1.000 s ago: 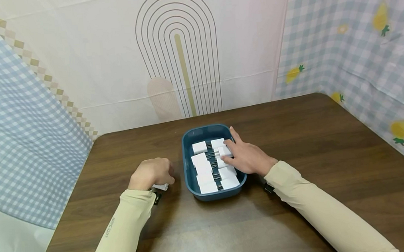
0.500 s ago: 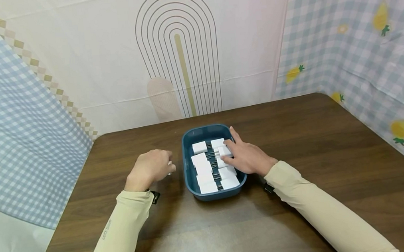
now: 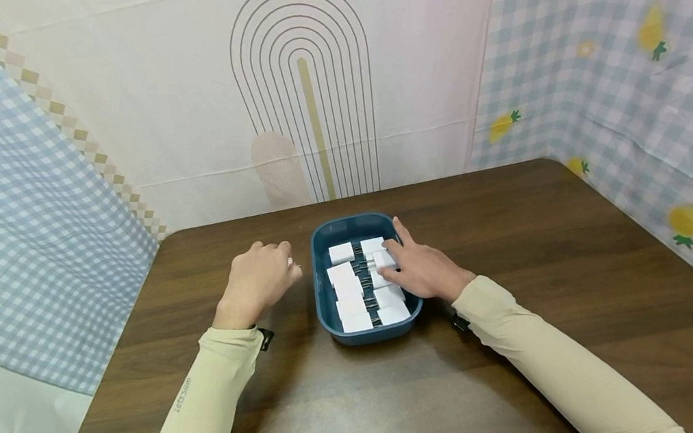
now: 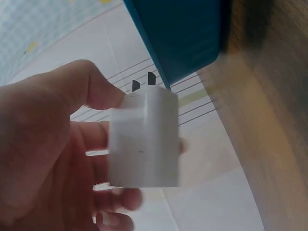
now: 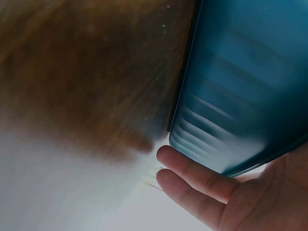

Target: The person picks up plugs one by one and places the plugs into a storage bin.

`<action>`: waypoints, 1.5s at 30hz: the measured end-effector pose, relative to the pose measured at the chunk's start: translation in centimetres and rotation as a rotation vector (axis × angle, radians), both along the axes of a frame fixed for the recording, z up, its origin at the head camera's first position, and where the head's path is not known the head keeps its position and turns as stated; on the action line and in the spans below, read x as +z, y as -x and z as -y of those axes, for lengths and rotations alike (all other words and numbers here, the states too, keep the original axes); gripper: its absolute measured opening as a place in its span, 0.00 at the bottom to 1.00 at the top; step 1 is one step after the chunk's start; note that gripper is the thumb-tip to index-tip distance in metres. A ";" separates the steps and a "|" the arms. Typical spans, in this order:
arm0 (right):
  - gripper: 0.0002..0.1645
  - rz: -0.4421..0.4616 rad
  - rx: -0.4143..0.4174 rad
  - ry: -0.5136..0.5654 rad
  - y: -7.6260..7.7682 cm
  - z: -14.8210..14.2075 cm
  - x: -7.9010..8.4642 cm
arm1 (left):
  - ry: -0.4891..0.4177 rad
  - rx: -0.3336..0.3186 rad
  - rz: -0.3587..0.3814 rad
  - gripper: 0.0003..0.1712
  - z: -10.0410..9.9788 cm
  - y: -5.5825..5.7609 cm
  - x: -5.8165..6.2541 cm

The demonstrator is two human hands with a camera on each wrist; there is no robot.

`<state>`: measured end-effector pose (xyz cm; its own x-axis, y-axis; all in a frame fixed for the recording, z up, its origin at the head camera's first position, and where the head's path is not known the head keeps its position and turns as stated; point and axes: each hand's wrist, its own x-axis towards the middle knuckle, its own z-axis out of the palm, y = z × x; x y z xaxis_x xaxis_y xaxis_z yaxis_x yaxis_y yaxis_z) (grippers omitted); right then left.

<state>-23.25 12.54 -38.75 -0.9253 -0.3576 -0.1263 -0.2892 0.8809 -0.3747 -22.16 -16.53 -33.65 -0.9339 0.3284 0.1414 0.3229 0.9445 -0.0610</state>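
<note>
My left hand [image 3: 255,276] is raised over the table left of the blue bin. It pinches a white charger plug [image 4: 143,139] with two metal prongs; the left wrist view shows the thumb along its near side. Inside the bin [image 3: 372,338], several white charger plugs [image 3: 349,288] lie in two columns, prongs towards the middle. My right hand [image 3: 422,266] reaches over the bin's right rim. Its thumb and a finger hold a white charger plug [image 3: 384,260] tilted above the right column. Two other fingers [image 5: 190,168] extend outside the bin wall.
The bin stands on a dark wooden table [image 3: 508,230]. A pale cloth [image 3: 189,120] with printed arches hangs behind the table. Checked cloths hang at the left [image 3: 44,222] and at the right [image 3: 622,117].
My left hand has picked up the charger plug from the table, lifting it and moving it slightly away from me. The right hand and the bin have stayed in place.
</note>
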 end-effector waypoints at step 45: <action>0.42 0.003 0.001 0.003 0.1 0.1 -0.1 | -0.328 -0.220 -0.117 0.16 -3.0 -0.3 -0.5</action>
